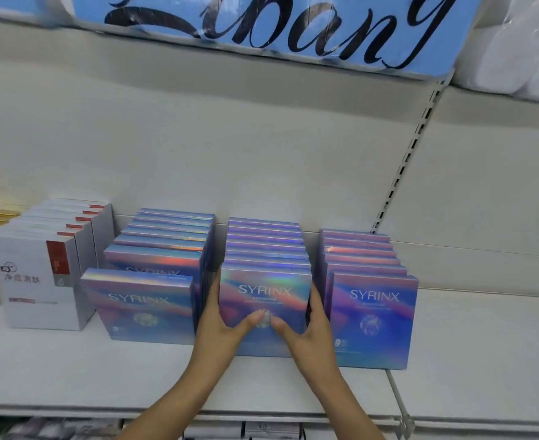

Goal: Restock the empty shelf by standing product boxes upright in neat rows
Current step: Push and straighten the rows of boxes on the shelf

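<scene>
While both hands clamp the front SYRINX box (263, 293) of the middle row, left hand (220, 325) at 9 o'clock, right hand (309, 328) at 3, its wide face fronts the shelf (71, 369) edge; push toward 12.

Three box rows (266, 249) on the shelf (103, 376) (white boxes (45, 281) left)

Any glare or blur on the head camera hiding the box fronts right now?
Head view: rainbow glare streaks the foil SYRINX boxes, worst on the tops of the left row; the frame is soft overall, small print on the white boxes unreadable; wide-angle bending curves the shelf edge; the hands cast no hard shadows.
</scene>
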Demonstrator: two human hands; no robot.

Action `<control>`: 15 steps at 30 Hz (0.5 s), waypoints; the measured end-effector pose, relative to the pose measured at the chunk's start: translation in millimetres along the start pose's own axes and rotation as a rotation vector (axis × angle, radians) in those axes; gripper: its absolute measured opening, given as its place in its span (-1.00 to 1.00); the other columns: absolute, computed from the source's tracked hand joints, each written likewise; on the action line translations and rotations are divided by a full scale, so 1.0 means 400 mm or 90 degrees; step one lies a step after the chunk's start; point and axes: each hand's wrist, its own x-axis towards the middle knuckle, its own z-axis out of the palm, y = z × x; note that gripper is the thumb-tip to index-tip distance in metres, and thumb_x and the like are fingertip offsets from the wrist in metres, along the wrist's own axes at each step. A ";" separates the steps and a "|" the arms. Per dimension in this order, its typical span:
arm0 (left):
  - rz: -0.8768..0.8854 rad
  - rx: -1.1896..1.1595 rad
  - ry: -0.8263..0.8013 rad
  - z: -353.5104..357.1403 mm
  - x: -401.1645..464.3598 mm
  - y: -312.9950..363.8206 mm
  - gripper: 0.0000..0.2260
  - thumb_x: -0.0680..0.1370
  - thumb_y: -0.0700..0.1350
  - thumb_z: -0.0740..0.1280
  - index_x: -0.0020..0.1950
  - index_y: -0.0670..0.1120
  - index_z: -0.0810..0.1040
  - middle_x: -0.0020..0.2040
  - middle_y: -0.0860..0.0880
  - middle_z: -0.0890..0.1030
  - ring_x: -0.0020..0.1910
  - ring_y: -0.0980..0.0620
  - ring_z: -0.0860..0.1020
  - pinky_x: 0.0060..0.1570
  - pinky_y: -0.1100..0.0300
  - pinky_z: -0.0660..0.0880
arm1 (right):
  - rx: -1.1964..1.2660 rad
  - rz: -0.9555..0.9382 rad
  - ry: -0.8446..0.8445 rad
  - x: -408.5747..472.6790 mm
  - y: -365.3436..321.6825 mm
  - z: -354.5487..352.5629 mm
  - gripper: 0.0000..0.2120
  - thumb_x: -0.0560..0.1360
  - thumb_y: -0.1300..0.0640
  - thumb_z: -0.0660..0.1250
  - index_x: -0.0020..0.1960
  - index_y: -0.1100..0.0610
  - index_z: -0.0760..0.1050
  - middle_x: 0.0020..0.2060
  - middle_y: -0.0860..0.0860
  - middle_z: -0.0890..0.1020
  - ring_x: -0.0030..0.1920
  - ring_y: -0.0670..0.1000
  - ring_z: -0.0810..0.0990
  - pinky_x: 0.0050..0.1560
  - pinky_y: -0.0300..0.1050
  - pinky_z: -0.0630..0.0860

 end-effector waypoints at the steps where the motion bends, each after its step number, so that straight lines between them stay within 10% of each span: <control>1: -0.002 -0.005 -0.007 -0.003 -0.001 0.000 -0.21 0.32 -0.03 0.58 0.49 0.04 0.32 0.28 0.08 0.55 0.26 0.21 0.53 -0.06 0.53 0.49 | 0.002 -0.011 0.003 -0.004 -0.005 -0.004 -0.30 0.33 -0.12 0.51 0.35 -0.36 0.23 0.22 -0.36 0.51 0.30 -0.31 0.45 0.04 -0.43 0.54; 12: 0.053 0.010 -0.065 -0.043 -0.073 0.018 -0.16 0.46 0.07 0.51 0.60 0.20 0.09 0.52 0.28 0.30 0.43 0.40 0.30 0.30 0.49 0.34 | -0.076 -0.192 0.052 -0.065 -0.041 -0.018 -0.22 0.52 0.07 0.45 0.60 -0.06 0.09 0.52 -0.31 0.22 0.55 -0.15 0.18 0.38 -0.11 0.44; 15: 0.080 0.001 -0.022 -0.085 -0.147 0.043 -0.34 0.50 -0.04 0.50 0.53 0.20 0.30 0.45 0.31 0.42 0.43 0.31 0.38 0.29 0.44 0.39 | -0.192 -0.323 0.152 -0.094 -0.062 -0.002 -0.37 0.57 0.09 0.38 0.56 -0.02 0.20 0.54 -0.22 0.25 0.55 -0.10 0.20 0.43 -0.26 0.31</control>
